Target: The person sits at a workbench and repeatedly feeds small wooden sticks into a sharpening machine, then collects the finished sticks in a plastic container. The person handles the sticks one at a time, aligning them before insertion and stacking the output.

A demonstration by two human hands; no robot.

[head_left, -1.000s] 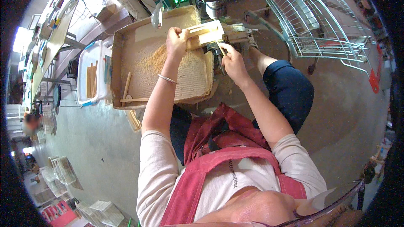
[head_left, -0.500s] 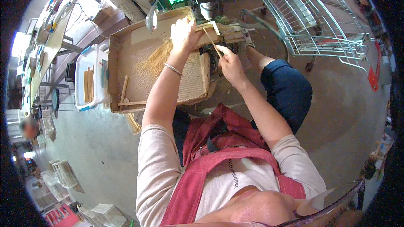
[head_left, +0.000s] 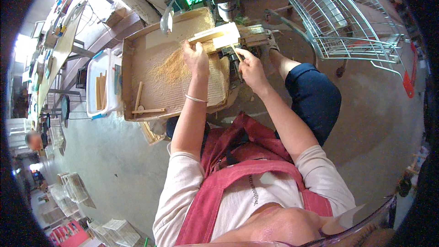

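Over the right part of a cardboard tray [head_left: 129, 75] with sawdust [head_left: 171, 67] in it, my left hand [head_left: 196, 59] is closed, fingers bent at the near end of a pale wooden piece [head_left: 226, 36]. This piece lies tilted across a wooden work support [head_left: 254, 37], brightly lit. My right hand [head_left: 251, 69] is just right of it, closed around a thin wooden stick [head_left: 238, 55] whose far end meets the pale piece's near edge. Whether they touch there I cannot tell. My left fingertips are partly hidden.
A desk lamp [head_left: 166, 22] hangs over the tray's far edge. Loose wooden strips [head_left: 138, 97] lie in its left part. Left of it stands a clear plastic bin [head_left: 94, 105] with wooden strips. A wire shopping cart [head_left: 338, 23] stands at the far right, beyond my knee [head_left: 313, 96].
My left hand has come back toward me and slightly right, uncovering the pale wooden piece. The stick in my right hand has shifted, with its far end now against or over that piece.
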